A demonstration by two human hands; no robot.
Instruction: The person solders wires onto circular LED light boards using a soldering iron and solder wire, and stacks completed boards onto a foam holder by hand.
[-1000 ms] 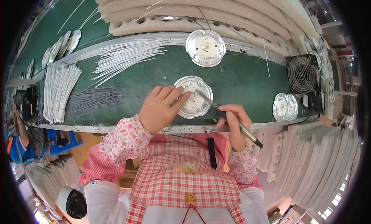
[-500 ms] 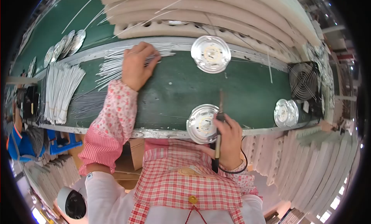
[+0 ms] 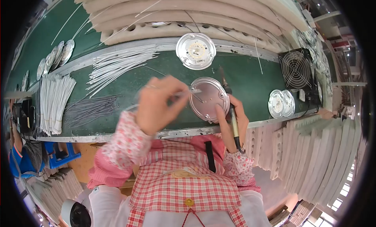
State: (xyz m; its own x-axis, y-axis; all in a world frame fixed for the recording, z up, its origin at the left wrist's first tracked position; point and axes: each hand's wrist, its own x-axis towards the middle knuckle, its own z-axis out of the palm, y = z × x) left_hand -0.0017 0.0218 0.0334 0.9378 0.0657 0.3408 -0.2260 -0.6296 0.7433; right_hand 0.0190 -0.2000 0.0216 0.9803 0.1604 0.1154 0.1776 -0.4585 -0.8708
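My right hand [image 3: 234, 119] grips a soldering iron [image 3: 234, 125], its tip pointing away from me. The same hand's thumb and fingers also hold a round metal lamp plate [image 3: 207, 103], tilted up, its plain, shiny side facing me. Close to the plate's left edge, my left hand [image 3: 162, 103] is closed in a pinch on thin wires, blurred by motion. A short dark wire end [image 3: 198, 98] shows against the plate. Another lamp plate [image 3: 196, 51], with a ring of small yellow chips, lies flat on the green bench beyond.
White wires [image 3: 117, 64] lie loose beside dark wires [image 3: 94, 109] and a white wire bundle [image 3: 56, 101] at left. A fan [image 3: 295, 69] and two lamp plates [image 3: 277, 103] are at right. Foam sheets [image 3: 188, 15] are stacked behind; a person in blue [image 3: 25, 160] is far left.
My left hand has left the white wire pile and come towards me and right, to the plate. The right hand has lifted and turned the plate from its chip side to its plain side.
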